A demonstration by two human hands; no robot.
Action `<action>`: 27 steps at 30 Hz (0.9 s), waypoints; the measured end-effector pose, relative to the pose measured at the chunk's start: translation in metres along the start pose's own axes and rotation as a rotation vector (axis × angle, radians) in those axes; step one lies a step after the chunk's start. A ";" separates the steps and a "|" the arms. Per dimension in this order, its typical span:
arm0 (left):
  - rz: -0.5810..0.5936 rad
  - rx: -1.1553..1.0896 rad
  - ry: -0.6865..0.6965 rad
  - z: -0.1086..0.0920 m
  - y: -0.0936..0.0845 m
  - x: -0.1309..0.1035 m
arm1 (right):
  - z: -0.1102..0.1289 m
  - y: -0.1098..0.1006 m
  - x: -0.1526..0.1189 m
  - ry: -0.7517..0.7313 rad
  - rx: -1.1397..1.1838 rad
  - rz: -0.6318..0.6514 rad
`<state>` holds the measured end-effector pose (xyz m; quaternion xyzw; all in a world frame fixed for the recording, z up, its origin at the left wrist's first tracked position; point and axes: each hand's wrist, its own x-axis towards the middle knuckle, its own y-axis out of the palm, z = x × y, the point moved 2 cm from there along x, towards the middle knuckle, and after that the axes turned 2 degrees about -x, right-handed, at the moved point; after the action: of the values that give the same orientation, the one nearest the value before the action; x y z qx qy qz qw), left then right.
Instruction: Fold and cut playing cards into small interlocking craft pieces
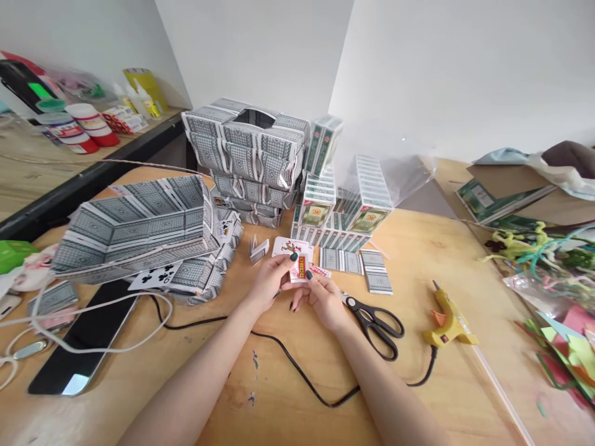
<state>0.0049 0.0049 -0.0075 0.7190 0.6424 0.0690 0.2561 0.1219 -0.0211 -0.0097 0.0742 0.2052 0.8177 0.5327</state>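
Note:
Between my two hands is a small white card with a red and yellow print (301, 268), perhaps a folded playing card. My left hand (269, 280) pinches its left side, thumb on top. My right hand (325, 298) grips the lower right edge with its thumb, its other fingers curled beneath. Just behind lies a joker card (289, 246), partly covered by the held card. A small folded card piece (259, 249) stands left of it. Patterned card backs (341, 260) lie to the right. Black-handled scissors (376, 322) rest beside my right hand.
A stacked box of woven cards (251, 148) and an open card tray (134, 217) stand at left. Card packs (369, 198) are piled at the back. A yellow glue gun (449, 319) lies right, its black cord (297, 365) crossing under my arms. A phone (83, 341) lies left.

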 end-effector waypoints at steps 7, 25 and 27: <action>0.002 0.209 0.098 0.001 -0.006 0.003 | -0.008 -0.002 0.002 -0.041 0.089 -0.134; 0.064 0.358 0.164 0.015 -0.009 0.003 | 0.050 -0.077 -0.128 0.310 -1.462 -0.554; 0.045 0.368 0.146 0.014 -0.010 0.002 | 0.040 -0.077 -0.129 0.276 -1.572 -0.542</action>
<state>0.0020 0.0039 -0.0245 0.7608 0.6450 0.0080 0.0713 0.2539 -0.1002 0.0070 -0.4704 -0.3497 0.5684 0.5774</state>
